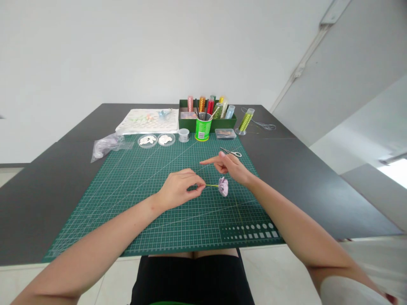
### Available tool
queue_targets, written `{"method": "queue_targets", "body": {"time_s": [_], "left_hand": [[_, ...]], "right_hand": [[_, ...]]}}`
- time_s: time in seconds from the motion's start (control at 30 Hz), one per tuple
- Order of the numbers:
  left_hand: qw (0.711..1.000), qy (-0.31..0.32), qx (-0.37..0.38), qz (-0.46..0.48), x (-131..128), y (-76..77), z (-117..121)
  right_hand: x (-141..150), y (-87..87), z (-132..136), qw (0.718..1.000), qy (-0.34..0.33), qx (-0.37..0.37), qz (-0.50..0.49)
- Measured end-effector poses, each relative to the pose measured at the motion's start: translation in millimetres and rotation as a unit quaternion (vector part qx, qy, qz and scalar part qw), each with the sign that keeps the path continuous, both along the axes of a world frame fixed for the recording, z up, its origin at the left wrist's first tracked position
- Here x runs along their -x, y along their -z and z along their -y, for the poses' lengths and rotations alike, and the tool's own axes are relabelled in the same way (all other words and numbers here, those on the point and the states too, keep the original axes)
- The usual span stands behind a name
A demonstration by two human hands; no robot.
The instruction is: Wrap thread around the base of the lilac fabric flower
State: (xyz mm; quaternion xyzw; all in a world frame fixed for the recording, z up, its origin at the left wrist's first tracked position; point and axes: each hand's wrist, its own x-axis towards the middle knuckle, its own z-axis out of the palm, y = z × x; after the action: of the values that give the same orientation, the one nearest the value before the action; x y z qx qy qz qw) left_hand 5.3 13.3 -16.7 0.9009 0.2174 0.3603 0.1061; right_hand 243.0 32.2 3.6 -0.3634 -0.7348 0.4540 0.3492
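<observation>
My left hand (182, 187) is closed, thumb and forefinger pinching the thin green stem (211, 185) of a small artificial flower. Its pale purple head (223, 187) points right, just above the green cutting mat (152, 224). Beyond the flower is my right hand (231, 166), forefinger stretched out to the left and the other fingers curled. I see nothing in that hand, though the inside of the curled fingers is hidden. A pair of scissors (235, 153) lies on the mat just past the right hand, partly covered by it.
At the back stand a green tin (202, 130) of tools and a dark green box (227, 124) with thread spools. A green-yellow spool (246, 122) is to their right. Two dishes of white pieces (148, 140), a small clear case (225, 134) and a plastic bag (106, 146) lie around.
</observation>
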Motion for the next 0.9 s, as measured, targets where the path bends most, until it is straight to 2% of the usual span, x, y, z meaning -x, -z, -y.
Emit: {"method": "queue_targets", "body": {"time_s": [0.2, 0.37, 0.5, 0.6, 0.73, 0.8, 0.9], "left_hand": [[0.998, -0.012, -0.060, 0.024, 1.6, -2.2, -0.1], [0.989, -0.042, -0.128, 0.058, 4.8, -8.4, 3.2], [0.982, -0.087, -0.123, 0.110, 3.3, -12.8, 6.6], [0.982, -0.105, -0.068, 0.140, -0.1, -15.3, 9.9], [0.978, -0.105, 0.052, 0.171, -4.6, -17.9, 13.5], [0.967, -0.103, 0.131, 0.194, -6.2, -17.6, 13.4], [0.933, -0.086, 0.257, 0.237, -7.6, -14.9, 10.4]], "right_hand": [[-1.3, 6.2, -3.5, 0.999, -0.020, 0.043, 0.003], [2.2, 15.9, -5.3, 0.984, -0.060, 0.161, -0.049], [9.6, 24.6, -4.0, 0.963, -0.086, 0.243, -0.074], [15.0, 27.7, -1.2, 0.955, -0.111, 0.262, -0.088], [19.9, 28.4, 1.5, 0.941, -0.138, 0.286, -0.117], [21.2, 28.1, 1.1, 0.930, -0.130, 0.310, -0.148], [20.9, 27.8, -2.0, 0.913, -0.085, 0.342, -0.204]]}}
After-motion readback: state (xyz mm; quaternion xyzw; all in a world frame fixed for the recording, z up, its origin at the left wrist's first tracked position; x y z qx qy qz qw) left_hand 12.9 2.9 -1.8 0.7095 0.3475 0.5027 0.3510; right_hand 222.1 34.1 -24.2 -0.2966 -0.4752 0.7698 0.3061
